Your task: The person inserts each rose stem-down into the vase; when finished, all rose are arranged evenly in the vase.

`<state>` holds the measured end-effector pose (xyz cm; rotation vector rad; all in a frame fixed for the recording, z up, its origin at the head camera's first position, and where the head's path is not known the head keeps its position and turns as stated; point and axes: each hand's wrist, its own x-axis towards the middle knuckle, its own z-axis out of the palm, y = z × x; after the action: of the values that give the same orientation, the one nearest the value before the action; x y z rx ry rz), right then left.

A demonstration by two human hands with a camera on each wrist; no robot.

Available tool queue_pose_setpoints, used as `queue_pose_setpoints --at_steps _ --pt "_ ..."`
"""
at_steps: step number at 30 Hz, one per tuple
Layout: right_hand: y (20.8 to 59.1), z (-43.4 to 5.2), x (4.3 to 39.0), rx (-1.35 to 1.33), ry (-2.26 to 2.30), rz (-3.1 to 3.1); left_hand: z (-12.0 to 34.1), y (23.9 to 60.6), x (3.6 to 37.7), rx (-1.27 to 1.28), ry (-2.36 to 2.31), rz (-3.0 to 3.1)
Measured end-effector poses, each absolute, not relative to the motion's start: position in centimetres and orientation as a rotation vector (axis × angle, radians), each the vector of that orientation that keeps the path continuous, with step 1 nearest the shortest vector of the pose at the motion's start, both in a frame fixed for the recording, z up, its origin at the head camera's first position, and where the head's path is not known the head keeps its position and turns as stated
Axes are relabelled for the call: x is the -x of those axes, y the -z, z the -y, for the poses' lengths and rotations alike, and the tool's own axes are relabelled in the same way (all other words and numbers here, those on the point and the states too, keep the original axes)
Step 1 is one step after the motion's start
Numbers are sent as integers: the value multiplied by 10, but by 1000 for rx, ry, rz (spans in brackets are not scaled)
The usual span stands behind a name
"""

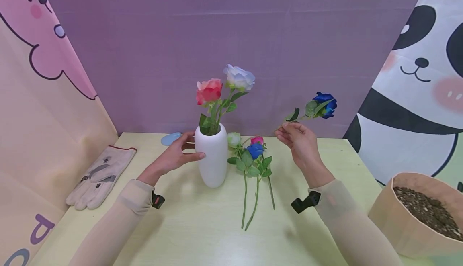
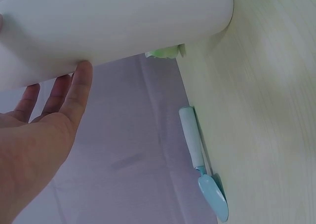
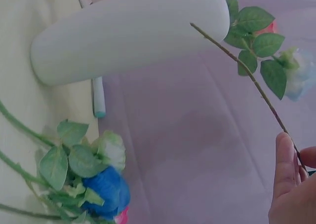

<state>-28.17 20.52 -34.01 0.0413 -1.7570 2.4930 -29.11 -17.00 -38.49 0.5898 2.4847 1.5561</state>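
Note:
A white vase stands upright on the table, holding a coral-pink rose and a pale blue-white rose. My left hand grips its left side, thumb in front and fingers behind. Off to the right, my right hand pinches the stem of a dark blue rose in the air, bloom pointing right. In the right wrist view the bare stem points toward the vase and overlaps it near the mouth. Between the hands lie another blue rose, a greenish-white one and a pink one.
Pale work gloves lie at the table's left edge. A light blue trowel rests along the back edge, partly behind the left hand in the head view. A tan pot of soil stands front right.

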Motion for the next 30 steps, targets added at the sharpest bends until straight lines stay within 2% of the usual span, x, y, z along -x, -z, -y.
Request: queue_pose_setpoints --at_steps 30 --pt "312 -173 271 -175 -2583 1477 171 385 291 -572 -1536 -2491"
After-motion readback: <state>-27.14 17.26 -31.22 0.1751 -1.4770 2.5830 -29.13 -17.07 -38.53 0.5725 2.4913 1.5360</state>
